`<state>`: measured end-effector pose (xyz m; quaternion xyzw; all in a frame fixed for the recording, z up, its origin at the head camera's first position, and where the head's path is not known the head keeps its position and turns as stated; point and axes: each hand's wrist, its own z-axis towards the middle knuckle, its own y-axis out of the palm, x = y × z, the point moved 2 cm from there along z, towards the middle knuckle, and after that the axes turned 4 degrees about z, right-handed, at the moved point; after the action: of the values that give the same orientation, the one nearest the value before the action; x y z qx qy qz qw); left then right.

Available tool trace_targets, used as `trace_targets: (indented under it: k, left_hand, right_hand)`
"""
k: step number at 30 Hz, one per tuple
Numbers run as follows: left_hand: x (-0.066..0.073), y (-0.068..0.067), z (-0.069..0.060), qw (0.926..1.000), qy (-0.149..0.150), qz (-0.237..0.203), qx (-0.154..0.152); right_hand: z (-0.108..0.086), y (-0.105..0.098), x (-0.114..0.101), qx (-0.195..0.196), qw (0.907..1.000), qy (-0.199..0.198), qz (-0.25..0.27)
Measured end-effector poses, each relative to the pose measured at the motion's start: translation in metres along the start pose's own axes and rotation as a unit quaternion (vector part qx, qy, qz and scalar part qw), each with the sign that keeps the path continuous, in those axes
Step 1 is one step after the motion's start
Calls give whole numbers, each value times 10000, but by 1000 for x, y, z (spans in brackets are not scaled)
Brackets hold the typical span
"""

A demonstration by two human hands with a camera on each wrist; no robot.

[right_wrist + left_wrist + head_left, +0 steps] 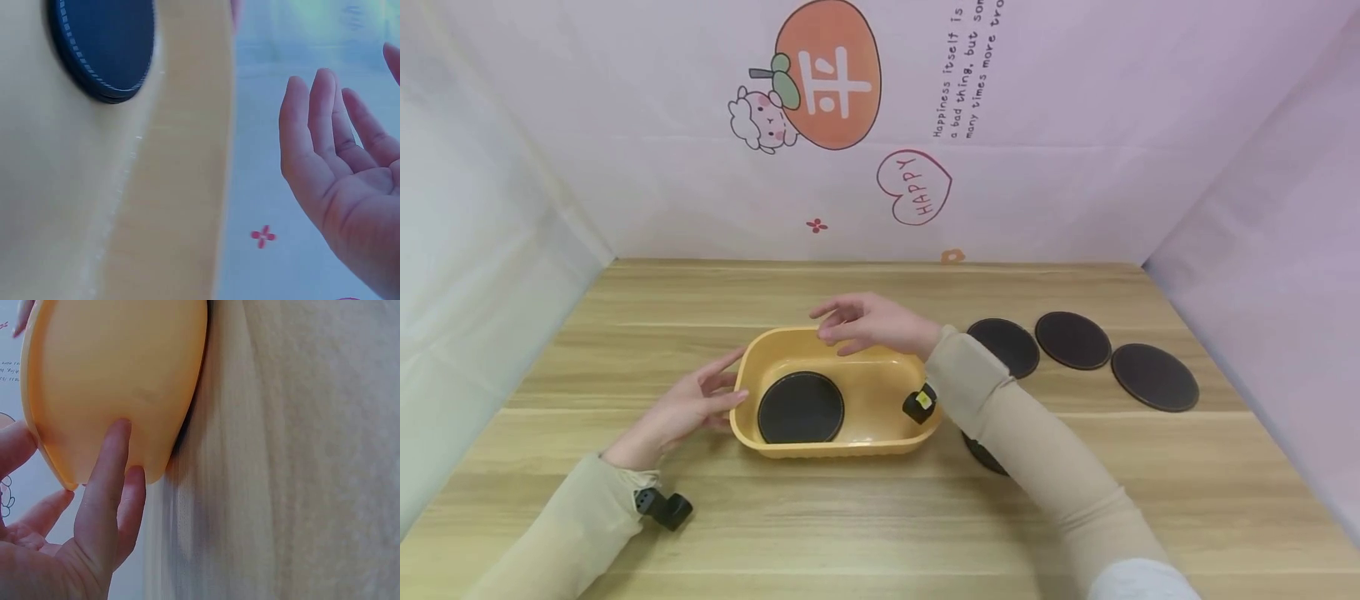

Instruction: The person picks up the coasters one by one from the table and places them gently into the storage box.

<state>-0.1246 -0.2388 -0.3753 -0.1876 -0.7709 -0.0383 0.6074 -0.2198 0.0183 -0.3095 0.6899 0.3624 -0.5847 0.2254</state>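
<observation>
A yellow oblong plastic bin (880, 450) sits on the wooden table. My left hand (688, 404) holds its left end, with a digit over the rim and fingertips against the outer wall (125, 369). A round black coaster with a stitched edge (801, 408) lies inside, toward the left end; whether it is one or a stack, I cannot tell. Over the bin's back rim, my right hand (872, 321) hovers with loosely bent fingers and nothing in them. In the right wrist view this hand (350, 169) is apart from the bin wall (187, 156).
Right of the bin lie more black coasters: one partly behind the right sleeve (1003, 346), another at the back (1072, 340), a third farther right (1154, 377). A further coaster (981, 458) shows partly beneath the right forearm. A printed white cloth (1037, 200) stands behind the table.
</observation>
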Motion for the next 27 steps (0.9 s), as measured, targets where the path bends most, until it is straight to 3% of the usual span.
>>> trace_targets:
  k: [6,12,27]
  left_hand:
    - [0,1,0,10000,1,-9,29]
    - [2,1,0,10000,-3,37,55]
    - [0,0,-1,9999,-42,78,78]
  right_hand:
    - [-22,-9,-14,98,9998,-184,-53]
    - [-40,-20,-12,242,9993,-251,-145]
    - [-96,-54,20,872,9940,-192,-628]
